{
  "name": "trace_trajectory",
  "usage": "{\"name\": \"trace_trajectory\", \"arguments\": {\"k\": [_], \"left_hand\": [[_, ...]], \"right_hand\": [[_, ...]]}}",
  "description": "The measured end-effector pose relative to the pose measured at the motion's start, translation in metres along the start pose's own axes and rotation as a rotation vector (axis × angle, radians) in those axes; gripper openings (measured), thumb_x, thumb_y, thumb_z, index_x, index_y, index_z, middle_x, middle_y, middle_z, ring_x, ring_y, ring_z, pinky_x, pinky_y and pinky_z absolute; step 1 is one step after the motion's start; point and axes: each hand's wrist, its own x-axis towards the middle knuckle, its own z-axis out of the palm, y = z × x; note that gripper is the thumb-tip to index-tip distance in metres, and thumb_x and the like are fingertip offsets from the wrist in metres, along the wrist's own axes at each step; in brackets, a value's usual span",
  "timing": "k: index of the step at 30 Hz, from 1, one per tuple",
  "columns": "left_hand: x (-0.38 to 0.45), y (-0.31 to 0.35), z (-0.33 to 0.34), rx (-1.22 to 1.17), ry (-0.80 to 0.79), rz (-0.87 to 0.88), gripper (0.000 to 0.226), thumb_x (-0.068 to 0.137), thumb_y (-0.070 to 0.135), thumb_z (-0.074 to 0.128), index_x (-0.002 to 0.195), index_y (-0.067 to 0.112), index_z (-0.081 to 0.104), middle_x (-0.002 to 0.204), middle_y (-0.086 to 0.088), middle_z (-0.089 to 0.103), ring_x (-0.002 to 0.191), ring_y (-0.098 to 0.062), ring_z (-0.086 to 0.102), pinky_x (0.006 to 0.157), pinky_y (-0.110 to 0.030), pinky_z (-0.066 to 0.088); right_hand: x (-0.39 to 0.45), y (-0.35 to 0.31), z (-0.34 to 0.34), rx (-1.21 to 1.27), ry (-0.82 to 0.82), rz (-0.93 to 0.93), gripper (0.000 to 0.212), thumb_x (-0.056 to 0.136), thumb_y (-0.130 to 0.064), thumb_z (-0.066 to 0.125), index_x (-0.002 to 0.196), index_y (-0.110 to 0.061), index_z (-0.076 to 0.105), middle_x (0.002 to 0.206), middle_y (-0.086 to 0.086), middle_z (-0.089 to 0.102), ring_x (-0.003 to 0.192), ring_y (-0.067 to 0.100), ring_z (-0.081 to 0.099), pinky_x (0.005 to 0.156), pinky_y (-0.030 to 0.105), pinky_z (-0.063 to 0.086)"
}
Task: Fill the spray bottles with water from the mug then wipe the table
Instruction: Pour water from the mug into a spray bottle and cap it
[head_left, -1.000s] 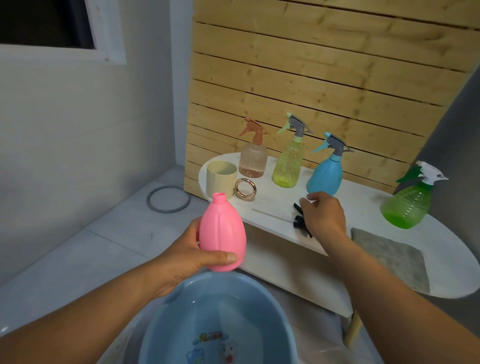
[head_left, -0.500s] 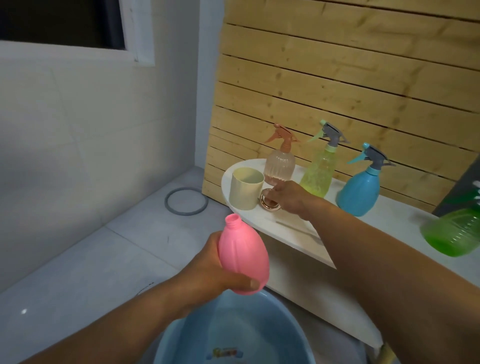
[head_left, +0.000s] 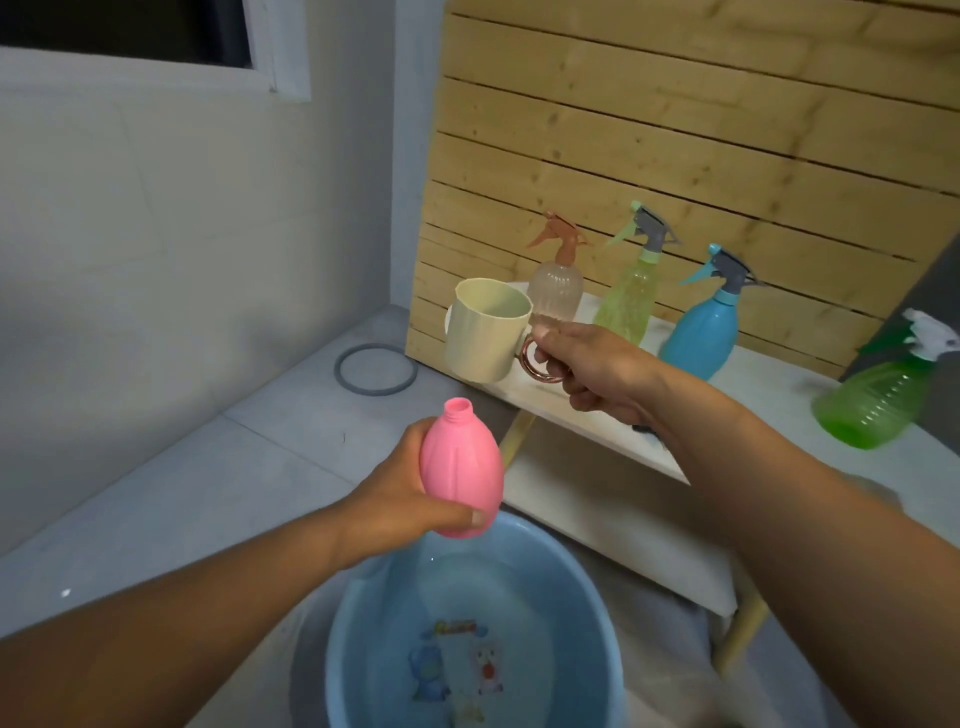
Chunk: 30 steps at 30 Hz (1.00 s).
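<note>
One wooden slat wall (head_left: 701, 130) fills the back, and in front of it stands the white counter (head_left: 769, 400), its near edge running from upper left to lower right. Below it on the floor sits a round blue basin (head_left: 358, 644) with a cartoon print on its bottom. A grey ring (head_left: 375, 370) lies on the floor tiles by the wall corner.

Along the back of the counter stand four capped spray bottles: a clear bottle with a brown trigger (head_left: 557, 286), a yellow-green bottle (head_left: 629, 296), a blue bottle (head_left: 704, 332), and, well apart to the right, a blurred green bottle (head_left: 878, 400) that leans to the right.

The cream mug (head_left: 485, 332) is held above the counter's left end, nearly upright, mouth up, its copper ring handle turned to the right. The right hand (head_left: 587, 371) grips that handle, fingers curled through the ring and thumb on top, so the mug lies just left of the hand.

The pink bottle (head_left: 460, 475) has no cap; its long axis runs near vertical, leaning slightly left, open neck pointing up. The left hand (head_left: 400, 499) wraps its lower body from the left, thumb across the front, holding it over the basin's far rim, below the mug and apart from it.
</note>
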Motion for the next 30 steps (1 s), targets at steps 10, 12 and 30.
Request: {"name": "trace_trajectory", "arguments": {"k": [10, 12, 30], "left_hand": [[-0.041, -0.077, 0.020, 0.019, 0.032, -0.122, 0.108, 0.063, 0.009, 0.098, 0.140, 0.044, 0.029, 0.129, 0.016, 0.044, 0.111, -0.011, 0.055, 0.067, -0.020, 0.057], [-0.048, -0.096, 0.020, 0.039, 0.032, -0.137, 0.107, 0.062, 0.008, 0.099, 0.139, 0.041, 0.031, 0.129, 0.018, 0.043, 0.110, -0.009, 0.054, 0.066, -0.019, 0.057], [-0.027, -0.159, 0.033, 0.136, -0.021, -0.318, 0.109, 0.054, 0.027, 0.096, 0.138, 0.048, 0.029, 0.136, 0.008, 0.041, 0.120, -0.020, 0.053, 0.082, -0.036, 0.064]], "right_hand": [[-0.053, 0.070, 0.047, -0.013, 0.050, 0.139, 0.040, 0.099, -0.046, 0.054, 0.065, -0.025, 0.058, 0.056, -0.010, 0.043, 0.051, 0.010, 0.030, 0.048, 0.023, 0.028], [-0.050, 0.094, 0.056, -0.033, 0.047, 0.168, 0.042, 0.099, -0.039, 0.053, 0.060, -0.024, 0.058, 0.049, -0.015, 0.045, 0.051, 0.009, 0.033, 0.049, 0.023, 0.030], [-0.033, 0.328, 0.107, -1.255, -0.215, 0.245, 0.038, 0.098, -0.018, 0.058, 0.136, -0.024, 0.061, 0.135, 0.004, 0.059, 0.124, 0.029, 0.061, 0.099, 0.038, 0.051]]}}
